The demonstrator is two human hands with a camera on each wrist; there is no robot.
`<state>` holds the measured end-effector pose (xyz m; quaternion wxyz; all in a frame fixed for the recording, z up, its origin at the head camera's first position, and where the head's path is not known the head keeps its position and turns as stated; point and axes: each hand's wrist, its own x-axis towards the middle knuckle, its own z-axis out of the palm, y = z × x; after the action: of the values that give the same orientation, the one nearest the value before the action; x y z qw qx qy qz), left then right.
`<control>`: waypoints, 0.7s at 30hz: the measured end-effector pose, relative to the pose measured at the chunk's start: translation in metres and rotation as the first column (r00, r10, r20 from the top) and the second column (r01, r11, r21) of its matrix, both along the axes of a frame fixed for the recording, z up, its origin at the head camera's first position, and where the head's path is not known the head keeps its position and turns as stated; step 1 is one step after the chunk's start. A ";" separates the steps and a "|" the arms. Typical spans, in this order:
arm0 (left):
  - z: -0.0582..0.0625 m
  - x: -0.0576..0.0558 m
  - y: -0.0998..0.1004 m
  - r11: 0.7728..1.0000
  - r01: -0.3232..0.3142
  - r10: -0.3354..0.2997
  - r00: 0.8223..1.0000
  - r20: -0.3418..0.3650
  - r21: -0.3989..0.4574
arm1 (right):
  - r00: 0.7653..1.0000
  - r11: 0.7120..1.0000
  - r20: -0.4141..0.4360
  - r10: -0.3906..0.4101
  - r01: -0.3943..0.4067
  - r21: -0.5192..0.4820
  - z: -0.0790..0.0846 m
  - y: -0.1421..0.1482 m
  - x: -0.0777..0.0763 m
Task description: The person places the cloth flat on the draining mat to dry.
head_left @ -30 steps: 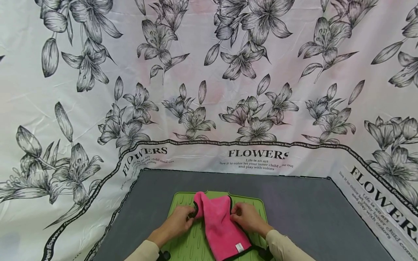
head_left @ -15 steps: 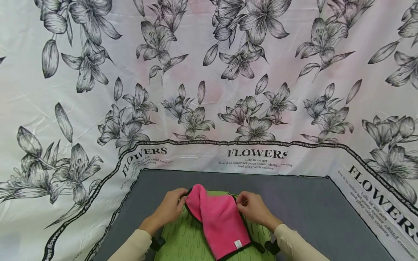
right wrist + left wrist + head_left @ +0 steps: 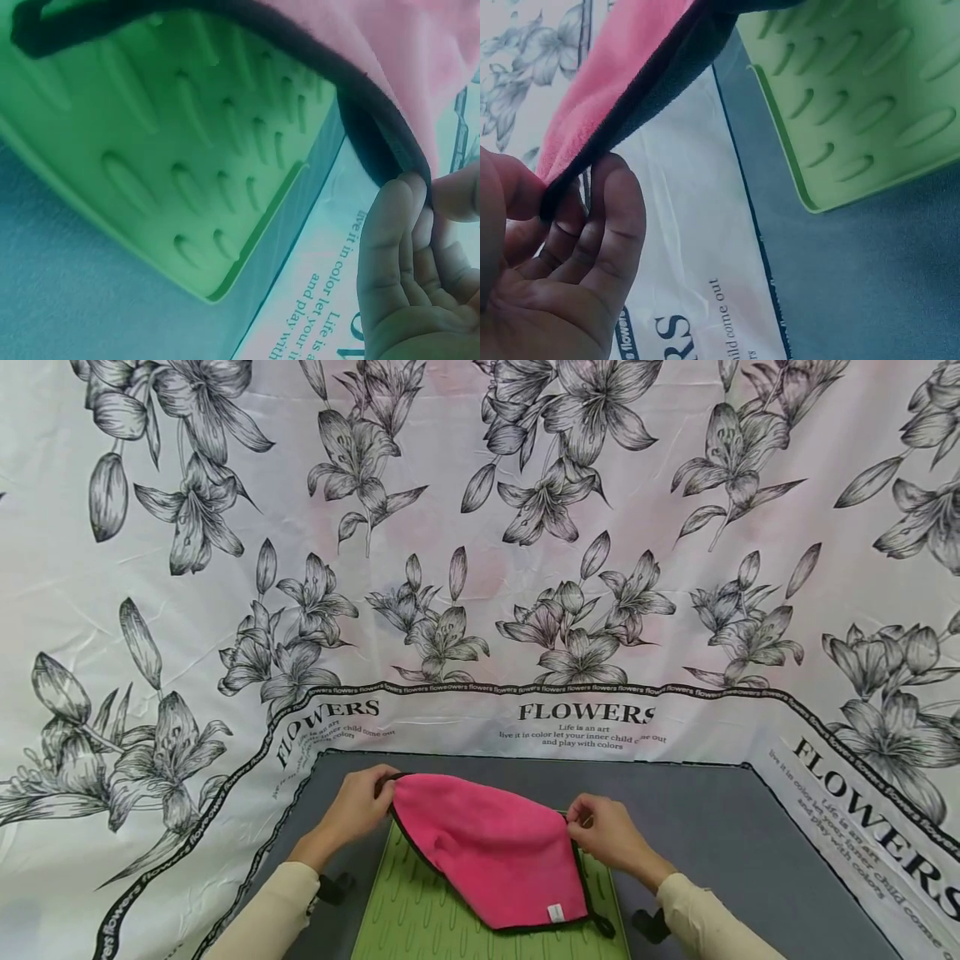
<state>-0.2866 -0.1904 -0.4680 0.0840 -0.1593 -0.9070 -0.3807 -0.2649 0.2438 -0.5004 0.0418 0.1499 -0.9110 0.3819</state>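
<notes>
since your left hand [image 3: 354, 807] has drawn away from your right hand [image 3: 606, 835], fingertips pinching the pink cloth's [image 3: 495, 852] upper corners, its fold has opened above the green mat [image 3: 408, 910] at bottom centre, so spreading it seems well along.

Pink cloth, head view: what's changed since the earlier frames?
Left hand moved left and farther out; right hand moved right and slightly out. The pink cloth now spreads wider between them. Unchanged: both hands pinch its edge; green mat underneath.
</notes>
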 end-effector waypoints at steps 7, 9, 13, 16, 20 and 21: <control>-0.009 -0.007 0.000 0.999 -0.046 0.046 0.999 -0.009 0.008 | 0.999 0.998 0.010 -0.051 0.050 0.029 -0.006 0.005 0.000; -0.015 -0.008 0.002 0.999 -0.045 0.045 0.999 -0.013 0.007 | 0.998 0.998 0.009 -0.056 0.056 0.041 -0.010 0.006 0.000; -0.025 -0.005 0.006 0.999 -0.054 0.054 0.998 -0.010 -0.006 | 0.998 0.996 0.013 -0.055 0.054 0.076 -0.021 0.006 0.001; -0.031 -0.003 0.006 0.997 -0.072 0.071 0.997 -0.017 -0.026 | 0.999 0.996 0.026 -0.035 0.032 0.088 -0.028 0.006 0.001; -0.032 0.002 0.007 0.998 -0.048 0.049 0.999 0.004 -0.040 | 1.000 0.996 0.019 0.021 -0.023 0.085 -0.035 0.005 0.001; -0.032 0.004 0.008 0.998 -0.034 0.035 0.999 0.014 -0.043 | 0.999 0.996 0.014 0.039 -0.040 0.085 -0.037 0.005 0.001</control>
<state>-0.2825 -0.1828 -0.4996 0.0803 -0.1427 -0.9181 -0.3609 -0.2638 0.2486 -0.5370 0.0219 0.1673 -0.9236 0.3441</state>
